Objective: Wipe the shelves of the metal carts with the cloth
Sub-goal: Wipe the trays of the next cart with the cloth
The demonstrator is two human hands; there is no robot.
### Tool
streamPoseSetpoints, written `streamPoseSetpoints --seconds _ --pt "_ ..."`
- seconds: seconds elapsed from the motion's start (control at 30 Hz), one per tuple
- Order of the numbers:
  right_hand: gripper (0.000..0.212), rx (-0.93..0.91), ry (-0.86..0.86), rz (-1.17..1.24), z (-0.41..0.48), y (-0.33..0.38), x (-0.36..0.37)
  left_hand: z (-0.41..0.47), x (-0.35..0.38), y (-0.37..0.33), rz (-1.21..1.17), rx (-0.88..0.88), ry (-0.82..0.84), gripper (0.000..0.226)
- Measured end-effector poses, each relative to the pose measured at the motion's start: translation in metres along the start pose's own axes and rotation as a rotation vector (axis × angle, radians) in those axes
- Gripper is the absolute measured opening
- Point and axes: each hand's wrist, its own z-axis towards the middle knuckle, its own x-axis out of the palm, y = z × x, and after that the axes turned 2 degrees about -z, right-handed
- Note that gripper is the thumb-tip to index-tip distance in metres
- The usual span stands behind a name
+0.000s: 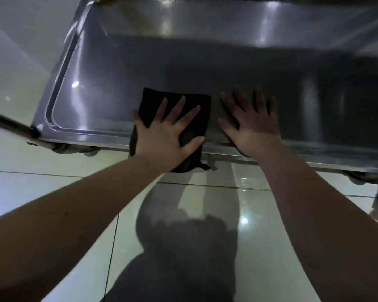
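Head view — left hand (166,129) flat, fingers spread, pressing the black cloth (192,110) on the cart shelf (118,79) near its front edge, part of the cloth hanging over the lip. Right hand (251,125) released, palm flat on bare metal just beside the cloth. Step looks like mid-wipe of this low shelf — next move probably calls for sliding the cloth toward the far unwiped side

A: Any writing, label or number to read here?
B: None. The metal cart shelf (118,68) is bare steel, the black cloth (153,99) shows no legible print, and the floor tiles (52,188) carry no lettering.
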Motion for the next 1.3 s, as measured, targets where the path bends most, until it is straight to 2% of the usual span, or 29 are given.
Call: streamPoseSetpoints --seconds 0.17,0.27,0.43,0.63,0.8,0.93,1.07,1.2,1.3 --pt "0.067 0.017 -0.007 -0.009 0.004 0.002 0.002 0.008 -0.012 0.080 -0.076 -0.147 0.054 0.077" --pt "0.067 0.016 -0.022 0.001 0.003 0.005 0.004 0.017 -0.007 0.058 -0.043 -0.172 0.081 0.080" --pt "0.060 0.056 -0.013 0.074 0.028 0.004 0.000 0.031 0.004 0.001 -0.059 -0.065 0.049 0.075" --pt "0.059 0.094 -0.050 0.014 0.042 0.009 0.001 0.062 0.000 0.006 -0.078 -0.018 0.084 0.071" --pt "0.057 0.084 -0.074 0.031 0.038 0.009 0.002 0.135 -0.008 -0.010 -0.094 -0.023 0.056 0.064" --pt "0.057 0.093 -0.074 0.047 0.038 0.007 0.003 0.147 -0.006 -0.013 -0.092 -0.009 0.028 0.066" --pt "0.059 0.102 -0.086 0.061 0.038 0.011 0.001 0.128 -0.007 0.029 -0.091 -0.057 -0.018 0.071" --pt "0.059 0.102 -0.094 0.050 0.040 0.013 0.002 0.104 -0.012 0.109 -0.116 -0.224 -0.039 0.069" --pt "0.059 0.108 -0.093 0.038 0.039 0.015 0.001 0.092 -0.013 0.133 -0.118 -0.242 -0.024 0.066"
